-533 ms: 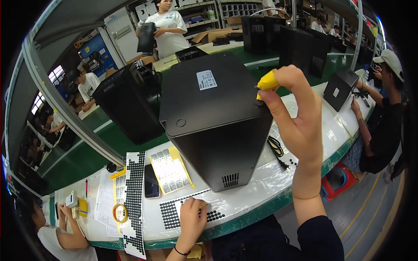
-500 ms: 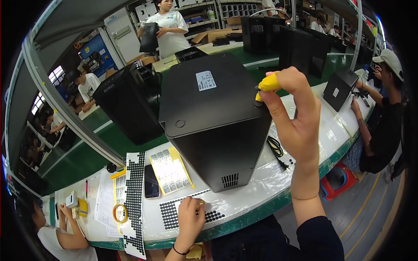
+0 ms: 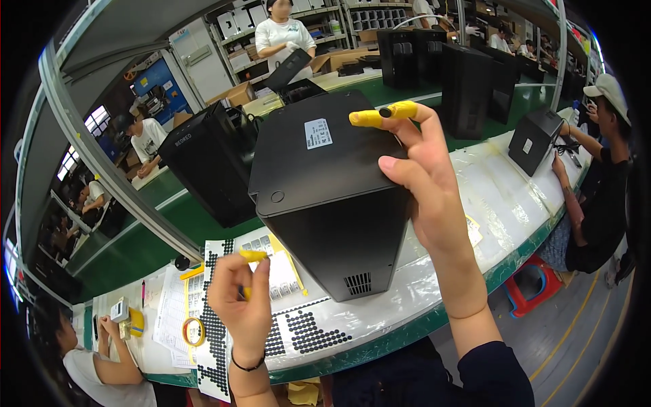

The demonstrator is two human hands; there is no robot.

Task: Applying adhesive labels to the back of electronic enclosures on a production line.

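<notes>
A black computer case [image 3: 319, 237] stands on the white-covered bench, with a white label and a round mark on its upper face. Above its right corner my right hand [image 3: 427, 169] has its fingers stretched out and the thumb apart. Yellow covers wrap its fingertips, and a small black round pad [image 3: 385, 112] shows against one of them. My left hand [image 3: 239, 298] is raised over the bench, thumb and yellow-covered finger pinched at a small dark spot that looks like another pad. Below it lies a sheet of black round pads [image 3: 315, 332].
A long strip of black pads [image 3: 213, 366], a yellow tape roll [image 3: 193, 332] and a sheet of labels [image 3: 288, 271] lie left of the case. Another black case [image 3: 203, 169] stands behind left. Co-workers sit at both sides; one person [image 3: 285, 41] stands across the green conveyor.
My left hand has risen from the pad sheet, up and left. My right hand has moved left over the case and its pinch has opened. The standing person has shifted right.
</notes>
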